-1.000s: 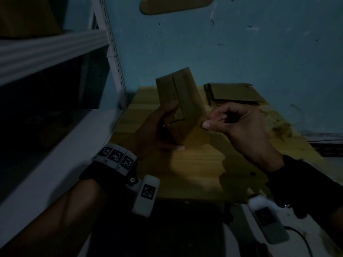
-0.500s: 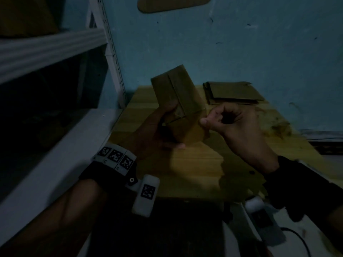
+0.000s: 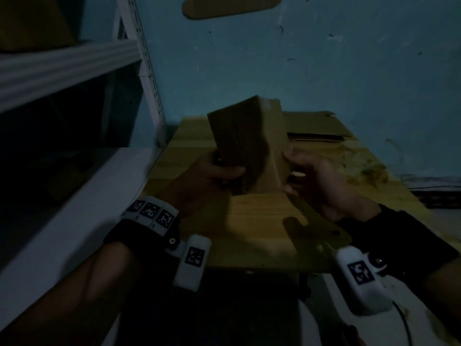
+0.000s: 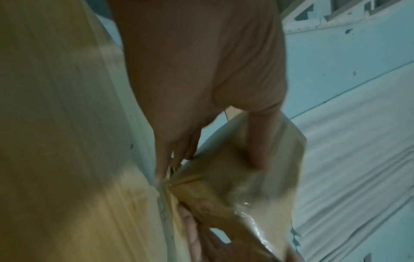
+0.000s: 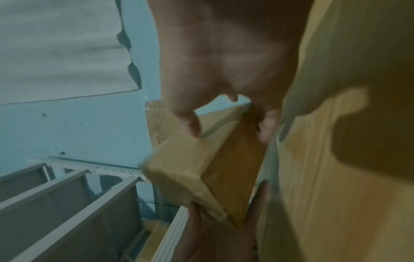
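With my left hand (image 3: 209, 178) and right hand (image 3: 324, 188) I am gripping the small brown cardboard box (image 3: 244, 146), just turned, probably for closing.

Head camera looks down and forward from above the worktop (image 3: 249, 233) toward a blue wall (image 3: 324, 71). Each wrist camera sits very close, looking along its palm: left hand (image 4: 201, 70), right hand (image 5: 224, 53). All three views share the cardboard box (image 3: 249, 146) held between the hands.
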The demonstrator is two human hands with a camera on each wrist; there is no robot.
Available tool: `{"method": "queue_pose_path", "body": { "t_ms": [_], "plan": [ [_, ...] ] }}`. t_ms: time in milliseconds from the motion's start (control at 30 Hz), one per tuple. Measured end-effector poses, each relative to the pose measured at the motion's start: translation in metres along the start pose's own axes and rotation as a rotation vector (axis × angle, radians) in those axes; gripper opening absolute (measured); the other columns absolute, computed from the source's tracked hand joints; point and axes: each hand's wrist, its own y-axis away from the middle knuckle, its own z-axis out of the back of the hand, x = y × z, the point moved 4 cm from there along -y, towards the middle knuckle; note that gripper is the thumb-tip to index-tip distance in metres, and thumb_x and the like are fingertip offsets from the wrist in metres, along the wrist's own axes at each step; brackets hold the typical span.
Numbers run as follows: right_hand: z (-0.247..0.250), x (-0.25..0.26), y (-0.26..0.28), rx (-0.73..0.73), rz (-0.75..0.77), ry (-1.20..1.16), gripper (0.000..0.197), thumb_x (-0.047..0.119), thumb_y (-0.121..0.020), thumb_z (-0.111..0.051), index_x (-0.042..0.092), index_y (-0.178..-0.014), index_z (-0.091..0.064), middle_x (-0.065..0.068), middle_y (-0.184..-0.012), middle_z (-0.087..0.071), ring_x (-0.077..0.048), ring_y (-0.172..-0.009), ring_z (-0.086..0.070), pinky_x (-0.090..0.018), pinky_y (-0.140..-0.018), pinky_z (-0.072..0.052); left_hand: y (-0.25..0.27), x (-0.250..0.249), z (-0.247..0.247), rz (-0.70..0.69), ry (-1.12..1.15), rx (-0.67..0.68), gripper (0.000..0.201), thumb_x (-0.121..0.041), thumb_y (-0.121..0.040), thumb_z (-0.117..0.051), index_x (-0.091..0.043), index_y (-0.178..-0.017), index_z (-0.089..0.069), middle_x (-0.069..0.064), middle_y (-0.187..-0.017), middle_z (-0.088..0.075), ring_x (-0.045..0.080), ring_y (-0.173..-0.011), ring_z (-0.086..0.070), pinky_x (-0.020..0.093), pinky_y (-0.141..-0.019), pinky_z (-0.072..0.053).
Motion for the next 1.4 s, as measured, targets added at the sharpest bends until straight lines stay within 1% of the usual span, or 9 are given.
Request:
{"method": "queue_pose_path", "body": {
  "t_ms": [167, 300, 367, 467, 600, 833, 1033, 1133, 1400],
  "plan": [
    [0.021, 0.01, -0.012, -0.184, 0.188, 0.12, 0.069, 0.01, -0.085, -0.075, 0.023, -0.144, -0.042, -0.004, -0.127, -0.064, -0.023, -0.113, -0.066, -0.034, -0.092, -0.055, -0.003, -0.008, 0.012, -0.135, -0.134, -0.125, 0.071, 0.002, -0.069, -0.082, -0.012, -0.133, -0.055, 0.004, -0.124, -0.069, 0.02, -0.115, -0.066, 0.028, -0.08, -0.058],
    [0.026, 0.016, -0.012, -0.217, 0.29, 0.148, 0.073, 0.007, -0.077, -0.082, 0.015, -0.141, -0.045, -0.007, -0.125, -0.063, -0.02, -0.108, -0.069, -0.026, -0.084, -0.058, -0.001, -0.015, 0.013, -0.062, -0.075, -0.099, 0.074, -0.059, -0.041, -0.095, -0.023, -0.101, -0.071, -0.003, -0.099, -0.076, 0.018, -0.096, -0.072, 0.041, -0.08, -0.061],
    [0.028, 0.017, -0.012, -0.237, 0.328, 0.167, 0.076, 0.01, -0.071, -0.086, 0.014, -0.137, -0.048, -0.01, -0.128, -0.061, -0.021, -0.11, -0.068, -0.026, -0.084, -0.058, 0.0, -0.018, 0.015, -0.073, -0.151, -0.165, 0.075, -0.072, -0.038, -0.088, -0.025, -0.096, -0.075, -0.002, -0.095, -0.075, 0.019, -0.095, -0.072, 0.046, -0.082, -0.061],
    [0.031, 0.024, -0.009, -0.372, 0.43, 0.379, 0.071, 0.016, -0.07, -0.089, 0.018, -0.132, -0.053, -0.002, -0.13, -0.057, -0.012, -0.111, -0.063, -0.024, -0.083, -0.056, 0.001, -0.018, 0.019, -0.116, -0.238, -0.354, 0.084, -0.057, -0.062, -0.087, -0.017, -0.13, -0.058, 0.01, -0.117, -0.069, 0.021, -0.098, -0.071, 0.044, -0.076, -0.062],
    [0.028, 0.032, -0.001, -0.385, 0.576, 0.416, 0.07, 0.01, -0.072, -0.088, 0.017, -0.131, -0.051, 0.0, -0.127, -0.057, -0.011, -0.109, -0.062, -0.026, -0.087, -0.056, 0.003, -0.018, 0.022, -0.132, -0.366, -0.43, 0.058, -0.03, -0.09, -0.069, -0.024, -0.141, -0.042, 0.008, -0.117, -0.066, 0.018, -0.093, -0.071, 0.044, -0.085, -0.058],
    [0.009, 0.026, -0.001, -0.077, 0.544, 0.426, 0.06, -0.001, -0.079, -0.08, 0.009, -0.132, -0.056, -0.005, -0.132, -0.064, -0.014, -0.12, -0.064, -0.041, -0.1, -0.055, -0.002, -0.006, 0.018, 0.036, -0.171, -0.397, 0.113, -0.054, -0.042, -0.097, -0.012, -0.137, -0.053, 0.01, -0.124, -0.069, 0.029, -0.106, -0.071, 0.049, -0.09, -0.058],
    [0.008, 0.017, 0.0, 0.037, 0.344, 0.389, 0.059, 0.019, -0.086, -0.057, 0.02, -0.144, -0.05, 0.001, -0.136, -0.064, -0.013, -0.124, -0.061, -0.044, -0.109, -0.046, 0.0, -0.008, 0.014, -0.017, -0.02, -0.366, 0.052, -0.039, -0.081, -0.076, -0.016, -0.126, -0.065, 0.008, -0.119, -0.073, 0.029, -0.109, -0.07, 0.048, -0.097, -0.055],
    [0.004, 0.014, 0.003, 0.15, 0.292, 0.37, 0.067, 0.025, -0.082, -0.052, 0.025, -0.148, -0.043, -0.001, -0.128, -0.069, -0.018, -0.119, -0.064, -0.041, -0.1, -0.047, 0.001, -0.012, 0.013, -0.036, 0.009, -0.352, 0.046, -0.038, -0.081, -0.071, -0.02, -0.123, -0.065, 0.006, -0.118, -0.074, 0.027, -0.109, -0.071, 0.047, -0.099, -0.054],
    [0.009, 0.015, 0.009, 0.267, 0.325, 0.349, 0.078, 0.01, -0.082, -0.056, 0.022, -0.155, -0.032, -0.007, -0.141, -0.06, -0.026, -0.128, -0.059, -0.045, -0.108, -0.044, 0.005, -0.017, 0.013, -0.117, 0.029, -0.307, 0.055, -0.035, -0.082, -0.071, -0.017, -0.133, -0.059, 0.006, -0.124, -0.071, 0.026, -0.114, -0.068, 0.043, -0.096, -0.056]
  ]
}}
